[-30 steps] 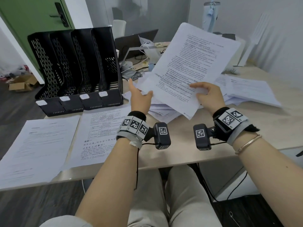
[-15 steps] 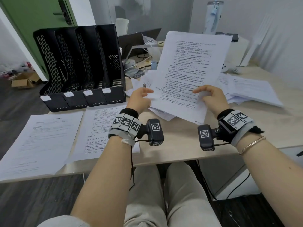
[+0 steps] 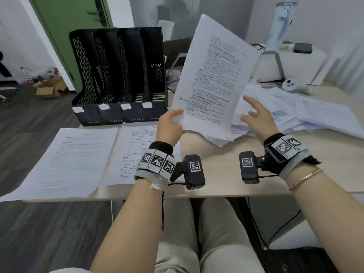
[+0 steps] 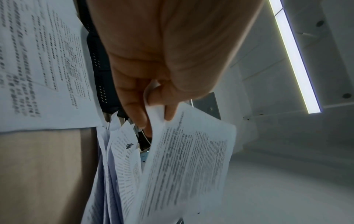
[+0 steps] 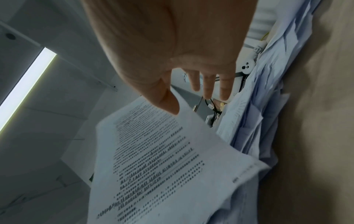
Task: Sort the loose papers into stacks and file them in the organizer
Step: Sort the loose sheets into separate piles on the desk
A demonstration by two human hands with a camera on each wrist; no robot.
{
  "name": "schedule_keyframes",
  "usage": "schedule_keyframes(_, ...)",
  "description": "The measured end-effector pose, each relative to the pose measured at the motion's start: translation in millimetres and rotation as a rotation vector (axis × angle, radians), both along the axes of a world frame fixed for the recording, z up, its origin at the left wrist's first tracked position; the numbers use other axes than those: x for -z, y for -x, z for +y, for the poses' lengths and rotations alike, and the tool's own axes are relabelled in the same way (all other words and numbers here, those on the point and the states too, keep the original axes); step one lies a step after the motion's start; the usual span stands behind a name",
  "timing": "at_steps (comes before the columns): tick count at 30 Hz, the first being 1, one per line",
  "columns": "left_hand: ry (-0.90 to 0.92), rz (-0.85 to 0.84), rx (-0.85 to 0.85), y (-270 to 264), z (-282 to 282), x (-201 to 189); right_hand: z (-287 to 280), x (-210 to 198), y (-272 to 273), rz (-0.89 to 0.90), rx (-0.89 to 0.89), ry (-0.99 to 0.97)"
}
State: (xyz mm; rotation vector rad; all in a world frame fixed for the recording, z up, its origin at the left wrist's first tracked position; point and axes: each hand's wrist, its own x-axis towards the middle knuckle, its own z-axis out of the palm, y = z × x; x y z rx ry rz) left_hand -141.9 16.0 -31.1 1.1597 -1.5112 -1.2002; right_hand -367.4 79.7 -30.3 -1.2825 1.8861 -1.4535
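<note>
The desk carries nearly all of the work that is left. At 2 o'clock from your hands you have the big loose pile of papers, not yet sorted, and I judge it to be the greater part of the job. At 11 o'clock stands the black organizer; its four slots look empty, so no filing is done yet. At 9 o'clock lie two sorted sheets flat and side by side, which I take for the start of two stacks. The printed sheet is in the air at 12 o'clock, above the pile. Your left hand pinches its lower corner between thumb and fingers. Your right hand has its fingers spread and straight and holds nothing, just beside the sheet's right edge.
</note>
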Motion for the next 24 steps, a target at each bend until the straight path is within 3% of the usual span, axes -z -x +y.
schedule_keyframes(6,0.006,0.112,-0.151,-19.3,2.1,6.5,-15.3,5.3,-26.0,0.007,-0.093,-0.103)
schedule_keyframes(14,-0.095,0.203,-0.178,-39.2,5.8,8.1,-21.3,-3.3,-46.6,0.039,-0.18,-0.073)
schedule_keyframes(20,-0.136,0.276,-0.222,-46.7,5.5,9.9,-23.7,0.3,-57.9,0.109,-0.239,-0.178)
schedule_keyframes(24,-0.104,0.324,-0.202,-46.0,12.0,1.8,-19.0,5.2,-61.2,0.02,-0.291,-0.217)
